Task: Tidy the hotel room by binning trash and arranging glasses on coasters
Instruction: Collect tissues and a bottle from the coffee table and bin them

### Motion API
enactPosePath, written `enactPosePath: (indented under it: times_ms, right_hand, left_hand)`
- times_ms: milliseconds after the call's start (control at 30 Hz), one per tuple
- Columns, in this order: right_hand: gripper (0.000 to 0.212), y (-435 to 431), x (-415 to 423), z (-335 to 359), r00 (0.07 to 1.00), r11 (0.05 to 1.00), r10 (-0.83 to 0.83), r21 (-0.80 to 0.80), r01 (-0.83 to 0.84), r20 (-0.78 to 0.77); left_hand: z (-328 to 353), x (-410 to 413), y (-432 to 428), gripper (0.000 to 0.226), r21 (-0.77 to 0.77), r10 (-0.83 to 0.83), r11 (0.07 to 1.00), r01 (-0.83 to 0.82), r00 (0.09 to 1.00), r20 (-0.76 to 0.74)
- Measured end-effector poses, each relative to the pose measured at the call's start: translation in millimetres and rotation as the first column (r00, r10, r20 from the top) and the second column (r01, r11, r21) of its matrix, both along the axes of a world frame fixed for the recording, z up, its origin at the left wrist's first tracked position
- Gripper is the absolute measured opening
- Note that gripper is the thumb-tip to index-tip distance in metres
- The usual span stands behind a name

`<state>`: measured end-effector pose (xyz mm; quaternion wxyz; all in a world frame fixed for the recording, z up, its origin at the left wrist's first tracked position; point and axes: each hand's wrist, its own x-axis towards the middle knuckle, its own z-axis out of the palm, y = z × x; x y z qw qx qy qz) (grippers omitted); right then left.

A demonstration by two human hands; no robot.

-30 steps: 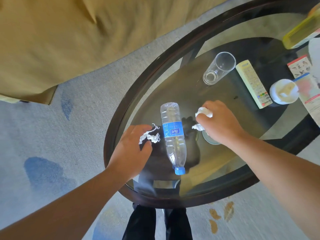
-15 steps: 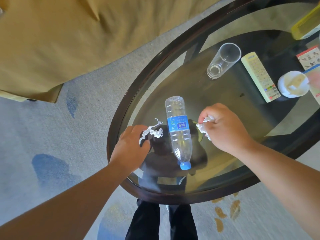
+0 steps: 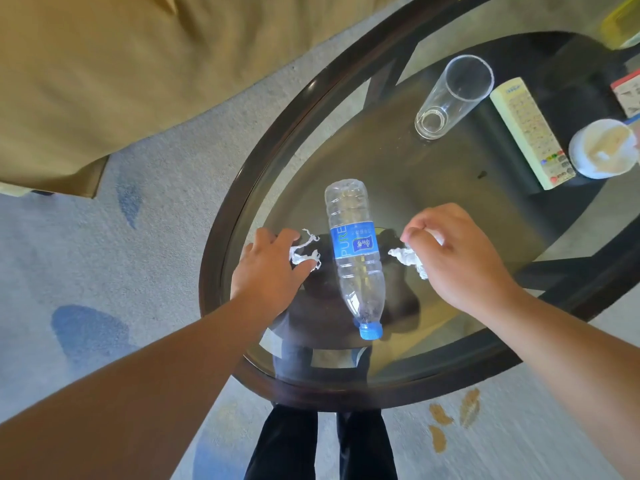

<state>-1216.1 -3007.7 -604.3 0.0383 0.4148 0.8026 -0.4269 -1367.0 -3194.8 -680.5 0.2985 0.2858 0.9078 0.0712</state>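
The left hand (image 3: 268,268) has its fingers (image 3: 304,266) curled round a thin, twisted scrap (image 3: 304,252) of white paper, pinched at its lower end while the rest straggles free over the glass. The right hand (image 3: 453,254) is closed round a crumpled tissue (image 3: 408,258), with a wad showing past the knuckles; how much is tucked inside the fist cannot be told. Between the hands lies a bottle (image 3: 355,254), empty clear ribbed plastic with a blue label and blue cap, on its side with the cap toward the person. Being round and light, it would likely roll off the near rim if a wrist brushed it. The scrap looks flimsy and could tear or slip from so slight a pinch, leaving bits behind on the table (image 3: 242,209), a smooth oval of glass in a dark frame that gives little friction. Farther off a tall clear glass (image 3: 450,98) stands on the bare glass with no coaster visible under it; it is top-heavy in shape, and a careless reach might tip it. Just beside it lie a cream remote (image 3: 530,133) and a small white cup (image 3: 602,150). No bin is in view.
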Motion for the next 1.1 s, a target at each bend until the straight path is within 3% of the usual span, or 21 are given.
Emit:
enactPosePath:
  times_ms: [400,700,933,1100]
  right_hand:
    - [0.014,1.0,-3.2,-1.0,0.999,0.999,-0.033,0.002,0.033,-0.030]
    - [0.018,-3.4,2.9,40.0,0.998,0.999,-0.043,0.000,0.043,-0.055]
    - [0.017,-15.2,12.8,85.0,0.989,0.994,-0.099,-0.064,0.092,-0.108]
    - [0.007,-19.3,17.7,108.5,0.973,0.981,-0.172,-0.118,0.154,-0.155]
  left_hand:
    - [1.5,1.8,4.6,0.016,0.005,0.012,1.000,-0.013,0.995,0.099]
    - [75.8,0.8,5.9,0.023,0.212,0.159,0.958,-0.194,0.972,0.170]
    - [153.3,22.9,44.0,0.023,0.392,0.111,0.899,-0.196,0.967,0.230]
    - [194.2,49.1,68.1,0.023,0.529,0.055,0.807,-0.261,0.926,0.374]
